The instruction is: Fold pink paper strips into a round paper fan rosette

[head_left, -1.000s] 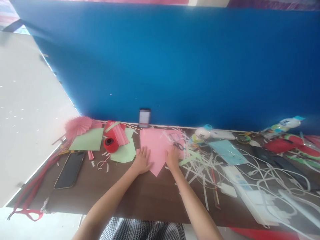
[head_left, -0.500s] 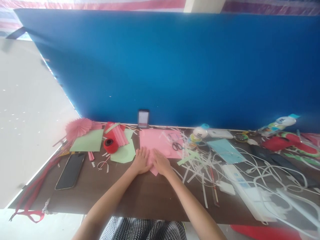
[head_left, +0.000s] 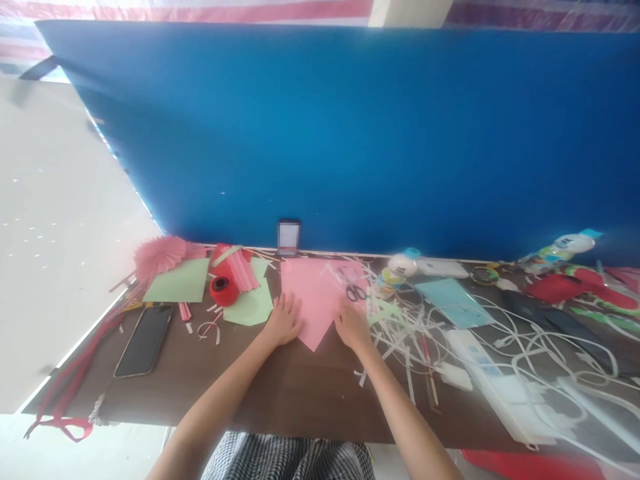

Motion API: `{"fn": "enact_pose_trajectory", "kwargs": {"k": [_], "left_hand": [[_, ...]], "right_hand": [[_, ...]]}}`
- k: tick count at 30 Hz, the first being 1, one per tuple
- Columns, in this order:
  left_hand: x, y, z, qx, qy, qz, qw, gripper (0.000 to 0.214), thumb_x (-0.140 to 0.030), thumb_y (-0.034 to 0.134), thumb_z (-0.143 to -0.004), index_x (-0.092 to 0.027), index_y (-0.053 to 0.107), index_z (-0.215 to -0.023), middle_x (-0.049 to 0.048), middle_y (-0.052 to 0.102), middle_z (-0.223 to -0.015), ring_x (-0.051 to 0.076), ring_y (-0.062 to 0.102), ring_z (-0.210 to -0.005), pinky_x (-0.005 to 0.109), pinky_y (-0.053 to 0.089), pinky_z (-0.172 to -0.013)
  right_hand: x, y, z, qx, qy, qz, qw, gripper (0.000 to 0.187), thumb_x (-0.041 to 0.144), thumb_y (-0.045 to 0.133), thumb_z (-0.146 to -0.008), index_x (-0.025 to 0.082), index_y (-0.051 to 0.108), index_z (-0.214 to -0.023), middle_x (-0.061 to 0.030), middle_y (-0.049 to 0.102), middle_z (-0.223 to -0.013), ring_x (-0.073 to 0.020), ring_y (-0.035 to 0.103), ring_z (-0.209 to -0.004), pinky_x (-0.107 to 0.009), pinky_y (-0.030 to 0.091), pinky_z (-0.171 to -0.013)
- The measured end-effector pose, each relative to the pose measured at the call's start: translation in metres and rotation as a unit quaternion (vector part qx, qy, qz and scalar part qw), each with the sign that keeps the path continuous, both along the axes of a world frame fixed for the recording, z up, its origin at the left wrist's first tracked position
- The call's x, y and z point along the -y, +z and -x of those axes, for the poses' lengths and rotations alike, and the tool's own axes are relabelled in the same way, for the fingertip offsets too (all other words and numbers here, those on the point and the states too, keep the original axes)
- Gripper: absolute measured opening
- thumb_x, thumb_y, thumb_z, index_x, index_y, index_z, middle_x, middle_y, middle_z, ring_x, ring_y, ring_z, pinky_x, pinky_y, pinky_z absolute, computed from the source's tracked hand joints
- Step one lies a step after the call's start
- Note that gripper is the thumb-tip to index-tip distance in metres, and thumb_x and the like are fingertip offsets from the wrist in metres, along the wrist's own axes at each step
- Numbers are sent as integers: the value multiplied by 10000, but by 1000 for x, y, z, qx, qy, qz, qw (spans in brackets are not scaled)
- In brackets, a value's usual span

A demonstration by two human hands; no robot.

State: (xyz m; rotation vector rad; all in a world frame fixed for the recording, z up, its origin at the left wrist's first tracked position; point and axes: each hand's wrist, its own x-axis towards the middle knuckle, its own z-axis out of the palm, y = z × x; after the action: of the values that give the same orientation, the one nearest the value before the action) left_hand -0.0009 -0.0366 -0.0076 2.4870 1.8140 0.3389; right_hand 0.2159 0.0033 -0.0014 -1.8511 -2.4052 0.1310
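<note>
A pink sheet of paper [head_left: 314, 287] lies on the dark table, its near end narrowing to a point towards me. My left hand [head_left: 284, 321] is open on the paper's left edge, fingers stretched forward. At the right slanting edge, my right hand [head_left: 351, 325] rests with its fingers slightly bent and low on the paper; it looks open, holding nothing that I can see. Just beyond its fingers is a pair of scissors [head_left: 356, 293] with dark handles, on the right part of the sheet. Left of my left hand lies a cut piece of light green paper [head_left: 247, 308].
A red tape roll [head_left: 223, 292], a phone [head_left: 143, 341] and a pink pleated paper fan [head_left: 159, 257] are to the left. White paper strips [head_left: 395, 330], a white bottle [head_left: 399, 270], a power strip [head_left: 493, 387] and tangled cables crowd the right. A blue panel [head_left: 320, 147] stands behind.
My hands were close together over the paper's pointed end. They are now apart: the right has slid to the right edge, the left stays near the left edge, baring the point between them.
</note>
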Motion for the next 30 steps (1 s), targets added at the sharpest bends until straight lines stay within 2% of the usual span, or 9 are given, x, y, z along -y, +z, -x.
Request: {"fn": "enact_pose_trajectory", "kwargs": {"k": [3, 6, 8, 11, 13, 17, 21, 26, 30], "left_hand": [[-4, -1, 2, 2, -3, -3, 1000, 490, -343, 248, -882, -154, 294, -1332, 150, 266, -1400, 361, 193, -1279, 540, 224, -981], [-8, -2, 3, 12, -2, 3, 1000, 450, -273, 263, -880, -164, 330, -1312, 152, 310, -1377, 356, 233, -1264, 546, 256, -959], [-10, -2, 4, 22, -6, 5, 1000, 439, -244, 286, -873, -170, 345, -1302, 152, 326, -1367, 351, 245, -1259, 548, 264, -953], [-12, -2, 3, 41, -8, 4, 999, 420, -234, 308, -871, -174, 374, -1281, 159, 340, -1352, 345, 252, -1256, 554, 275, -946], [-13, -1, 4, 56, 2, -3, 998, 396, -257, 332, -870, -172, 416, -1247, 169, 348, -1333, 351, 257, -1250, 556, 297, -932], [-15, 1, 10, 82, -11, -44, 996, 289, -297, 409, -851, -148, 563, -1045, 154, 423, -1228, 317, 298, -1225, 496, 328, -956], [-17, 3, 23, 60, -52, -55, 995, 193, -198, 401, -853, -127, 581, -856, 117, 498, -1067, 242, 395, -1133, 417, 358, -963], [-18, 9, 33, 22, -74, -33, 996, 197, -70, 370, -833, -141, 554, -826, 73, 514, -978, 182, 463, -972, 336, 429, -851], [-18, 14, 36, 2, -62, -27, 998, 189, -75, 375, -832, -140, 552, -831, 73, 525, -896, 189, 471, -874, 316, 436, -740]], "right_hand": [[0, 3, -3, 15, -30, -28, 999, 557, 367, 234, -876, 34, 292, -1320, -162, 294, -1387, -265, 204, -1293, -429, 155, -1031], [2, 10, -1, 17, -9, -123, 992, 511, 349, 331, -864, 29, 374, -1260, -207, 352, -1335, -317, 243, -1257, -467, 188, -999], [3, 14, 3, 13, 85, -166, 982, 383, 264, 351, -870, 77, 456, -1187, -186, 455, -1238, -292, 353, -1177, -436, 260, -960], [0, 17, 11, 43, 253, -155, 954, 253, 131, 353, -862, 123, 538, -1035, -131, 563, -1020, -225, 487, -969, -363, 368, -840], [-5, 18, 15, 70, 303, -141, 940, 212, 77, 370, -843, 122, 555, -937, -110, 568, -910, -205, 507, -857, -338, 397, -761], [-14, 17, 17, 87, 324, -136, 932, 191, 20, 381, -813, 117, 546, -801, -94, 545, -819, -189, 494, -759, -316, 399, -692], [-19, 15, 14, 90, 333, -131, 930, 188, 6, 379, -804, 114, 533, -798, -97, 529, -824, -189, 478, -755, -317, 391, -693], [-23, 15, 12, 78, 338, -117, 931, 179, 74, 371, -841, 123, 532, -779, -88, 518, -810, -182, 466, -744, -314, 385, -693], [-27, 15, 11, 56, 333, -99, 936, 169, 148, 399, -858, 135, 546, -776, -76, 527, -816, -176, 471, -753, -307, 384, -712]]}}
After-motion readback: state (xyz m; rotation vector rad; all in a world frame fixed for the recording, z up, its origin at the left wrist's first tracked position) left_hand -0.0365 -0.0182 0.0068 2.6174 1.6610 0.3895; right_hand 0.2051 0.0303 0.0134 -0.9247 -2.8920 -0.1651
